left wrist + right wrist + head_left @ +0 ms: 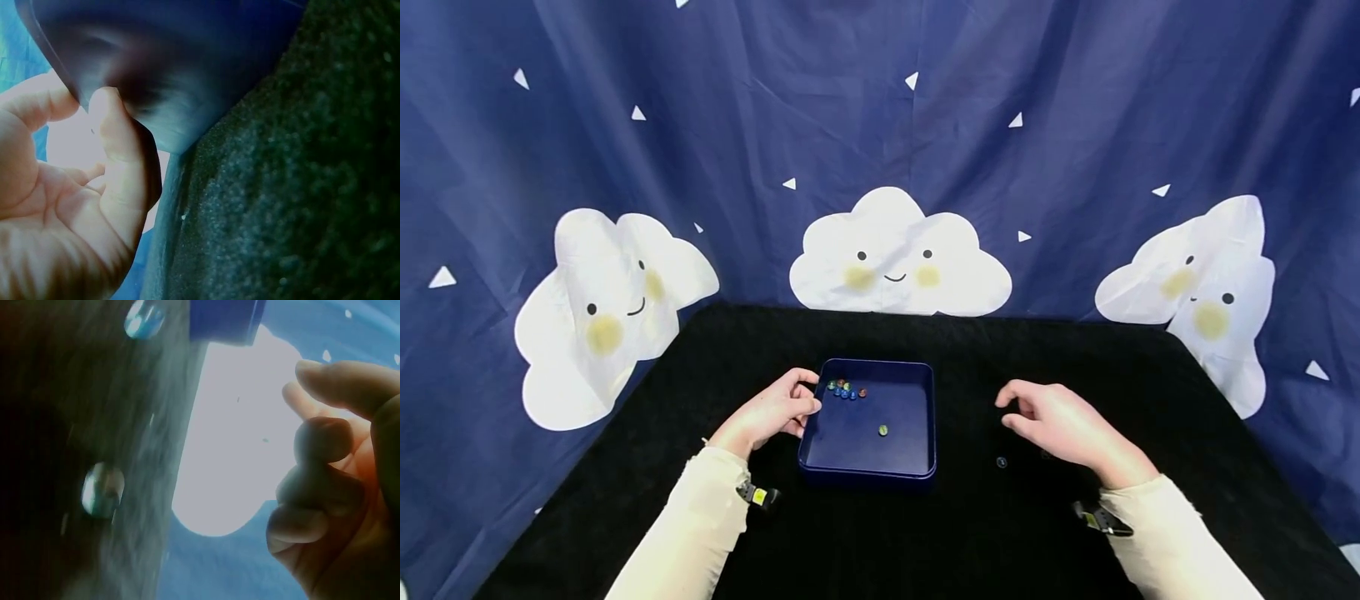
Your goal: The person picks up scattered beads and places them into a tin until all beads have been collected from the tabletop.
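A shallow dark blue square tray [868,472] sits on the black cloth. At its left side my left hand [777,408] grips the wall, thumb and fingers curled at the edge; the left wrist view shows the thumb against the tray wall [206,56]. Several small glass marbles [845,394], blue, orange and yellow-green, cluster in the tray's far left corner. A yellow-green marble [883,430] lies apart, nearer the middle. Right of the tray, my right hand [1063,423] hovers with fingers loosely bent, nothing visible in them. Below it lie a clear marble [103,490] and a bluish marble [144,319].
Black cloth [985,533] covers the table. Behind and around it hangs a dark blue curtain [850,100] with white triangles and smiling clouds [895,250]. Both wrists carry a dark strap with a small camera [760,496].
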A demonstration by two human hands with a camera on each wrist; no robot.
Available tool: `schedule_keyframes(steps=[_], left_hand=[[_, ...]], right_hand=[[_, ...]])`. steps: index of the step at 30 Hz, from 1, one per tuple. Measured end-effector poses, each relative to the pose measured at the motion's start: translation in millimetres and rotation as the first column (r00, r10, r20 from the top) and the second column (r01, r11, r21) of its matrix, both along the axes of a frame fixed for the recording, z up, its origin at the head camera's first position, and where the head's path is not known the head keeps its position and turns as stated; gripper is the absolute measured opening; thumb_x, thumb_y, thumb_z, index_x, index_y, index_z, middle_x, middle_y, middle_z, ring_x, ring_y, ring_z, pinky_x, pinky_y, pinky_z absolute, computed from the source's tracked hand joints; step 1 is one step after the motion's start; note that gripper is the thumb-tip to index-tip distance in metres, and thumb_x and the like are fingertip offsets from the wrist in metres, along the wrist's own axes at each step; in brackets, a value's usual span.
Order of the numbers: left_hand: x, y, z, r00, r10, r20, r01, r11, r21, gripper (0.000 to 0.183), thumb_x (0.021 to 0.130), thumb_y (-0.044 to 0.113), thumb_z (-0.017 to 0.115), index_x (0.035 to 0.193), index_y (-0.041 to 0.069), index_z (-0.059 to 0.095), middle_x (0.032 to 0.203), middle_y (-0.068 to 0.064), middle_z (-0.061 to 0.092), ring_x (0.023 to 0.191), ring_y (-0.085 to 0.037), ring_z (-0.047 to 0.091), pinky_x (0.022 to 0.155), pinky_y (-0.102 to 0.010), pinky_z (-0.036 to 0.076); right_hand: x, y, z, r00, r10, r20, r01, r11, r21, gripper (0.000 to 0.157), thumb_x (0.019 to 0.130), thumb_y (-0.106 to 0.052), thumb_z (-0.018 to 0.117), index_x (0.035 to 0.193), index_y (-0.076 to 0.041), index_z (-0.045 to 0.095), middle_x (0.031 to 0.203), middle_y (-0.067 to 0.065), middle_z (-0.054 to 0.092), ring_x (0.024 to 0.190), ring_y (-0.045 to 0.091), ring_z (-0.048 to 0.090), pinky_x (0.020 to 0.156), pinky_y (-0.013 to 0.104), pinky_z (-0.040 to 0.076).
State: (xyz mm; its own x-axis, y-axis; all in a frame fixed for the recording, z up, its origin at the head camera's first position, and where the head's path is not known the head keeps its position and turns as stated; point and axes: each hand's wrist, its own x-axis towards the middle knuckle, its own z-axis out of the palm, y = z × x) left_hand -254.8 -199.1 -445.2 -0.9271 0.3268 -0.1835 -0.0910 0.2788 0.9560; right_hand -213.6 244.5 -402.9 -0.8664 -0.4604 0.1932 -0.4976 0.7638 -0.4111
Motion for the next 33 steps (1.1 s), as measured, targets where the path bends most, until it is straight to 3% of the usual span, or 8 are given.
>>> schedule_keyframes(steps=[6, 12, 24, 33], left_hand=[[1.1, 2.6, -4.2, 1.000, 0.009, -0.020, -0.009, 1.000, 0.002, 0.054, 0.095, 0.007, 0.064, 0.139, -0.003, 0.035, 0.086, -0.008, 0.054, 0.064, -0.018, 0.053, 0.058, -0.031, 0.053], [0.7, 5.0, -4.7, 1.000, 0.012, -0.003, -0.012, 1.000, 0.009, 0.056, 0.092, 0.007, 0.064, 0.140, -0.002, 0.036, 0.088, -0.010, 0.055, 0.064, -0.020, 0.054, 0.059, -0.032, 0.054], [-1.2, 1.8, -3.5, 1.000, 0.011, -0.007, -0.011, 1.000, 0.009, 0.055, 0.093, 0.007, 0.064, 0.140, -0.001, 0.035, 0.088, -0.009, 0.055, 0.065, -0.019, 0.054, 0.058, -0.032, 0.054], [-1.7, 1.6, -4.3, 1.000, 0.013, -0.003, -0.013, 1.000, 0.004, 0.055, 0.093, 0.006, 0.064, 0.140, -0.002, 0.035, 0.088, -0.009, 0.055, 0.064, -0.019, 0.054, 0.059, -0.032, 0.054]], right_hand=[[7.5, 31.7, -4.6, 0.999, -0.041, 0.015, 0.041, 0.998, 0.047, 0.017, 0.089, -0.017, 0.075, 0.103, -0.021, 0.068, 0.066, -0.015, 0.046, 0.055, 0.001, 0.043, 0.058, 0.027, 0.041], [14.3, 48.9, -16.6, 0.996, -0.029, 0.083, 0.018, 0.991, 0.135, 0.020, 0.087, -0.021, 0.077, 0.103, -0.023, 0.066, 0.065, -0.017, 0.046, 0.057, 0.000, 0.043, 0.057, 0.028, 0.040], [12.6, 42.4, -26.6, 0.991, 0.035, 0.131, -0.057, 0.984, 0.172, 0.025, 0.083, -0.012, 0.078, 0.099, -0.025, 0.062, 0.066, -0.016, 0.044, 0.058, 0.002, 0.042, 0.058, 0.028, 0.040], [13.4, 41.6, -29.5, 0.995, -0.033, 0.091, 0.013, 0.976, 0.215, 0.025, 0.082, -0.017, 0.079, 0.094, -0.025, 0.059, 0.067, -0.015, 0.046, 0.060, 0.004, 0.045, 0.056, 0.031, 0.041]])
